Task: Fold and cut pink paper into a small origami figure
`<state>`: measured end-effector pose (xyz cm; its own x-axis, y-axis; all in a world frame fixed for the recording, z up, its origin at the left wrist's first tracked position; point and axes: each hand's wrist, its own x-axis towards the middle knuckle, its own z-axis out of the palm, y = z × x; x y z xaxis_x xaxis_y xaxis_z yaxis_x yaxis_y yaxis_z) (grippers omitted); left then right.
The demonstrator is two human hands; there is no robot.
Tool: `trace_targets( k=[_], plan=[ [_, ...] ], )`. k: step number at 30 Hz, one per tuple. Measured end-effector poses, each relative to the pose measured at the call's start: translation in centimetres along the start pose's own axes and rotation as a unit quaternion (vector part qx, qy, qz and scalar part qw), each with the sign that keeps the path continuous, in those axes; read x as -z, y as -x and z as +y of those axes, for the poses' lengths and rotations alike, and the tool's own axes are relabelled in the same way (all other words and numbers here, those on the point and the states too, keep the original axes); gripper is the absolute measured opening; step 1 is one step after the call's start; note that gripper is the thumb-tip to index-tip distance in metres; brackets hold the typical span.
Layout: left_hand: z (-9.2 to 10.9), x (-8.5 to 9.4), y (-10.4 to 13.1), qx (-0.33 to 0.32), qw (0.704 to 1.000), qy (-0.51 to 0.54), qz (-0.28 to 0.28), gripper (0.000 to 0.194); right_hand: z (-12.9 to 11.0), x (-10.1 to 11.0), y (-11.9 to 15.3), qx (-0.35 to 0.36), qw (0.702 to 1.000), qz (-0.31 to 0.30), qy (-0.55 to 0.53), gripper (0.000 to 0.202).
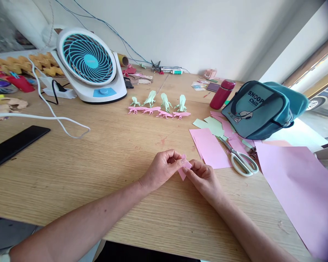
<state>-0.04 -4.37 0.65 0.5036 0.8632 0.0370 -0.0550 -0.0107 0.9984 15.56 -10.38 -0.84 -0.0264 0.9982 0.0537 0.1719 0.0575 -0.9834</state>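
Note:
A small folded piece of pink paper [183,175] is pinched between my two hands, just above the wooden table [104,174]. My left hand [165,167] grips its upper left side with thumb and fingers. On the lower right side, my right hand [205,177] pinches it between thumb and forefinger. Part of the paper is hidden behind the fingertips. To the right of my hands lies a stack of pink paper sheets [211,148]. Scissors [242,162] with white handles rest at the stack's right edge, blades pointing away from me.
Green [165,101] and pink folded paper figures [164,114] stand in rows further back. A white fan [91,62] and a black phone-like slab [16,145] are on the left. At right are a red bottle [222,95], a teal bag [258,109] and a large pink sheet [300,182].

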Motion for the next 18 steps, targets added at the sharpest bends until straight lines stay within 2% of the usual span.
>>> trace_targets(
  k=[8,14,18],
  plan=[
    [-0.06,0.07,-0.02,-0.006,0.999,-0.041,-0.03,0.027,0.02,0.06,0.11,0.004,1.0,0.019,0.007,0.029],
    [0.1,0.06,0.04,0.036,0.998,0.01,-0.05,0.031,-0.37,-0.16,0.26,0.001,1.0,0.018,-0.006,0.033],
    [0.46,0.47,0.0,0.046,0.994,0.047,-0.082,0.033,-0.37,0.03,0.36,0.003,1.0,0.006,-0.025,0.03]
  ],
)
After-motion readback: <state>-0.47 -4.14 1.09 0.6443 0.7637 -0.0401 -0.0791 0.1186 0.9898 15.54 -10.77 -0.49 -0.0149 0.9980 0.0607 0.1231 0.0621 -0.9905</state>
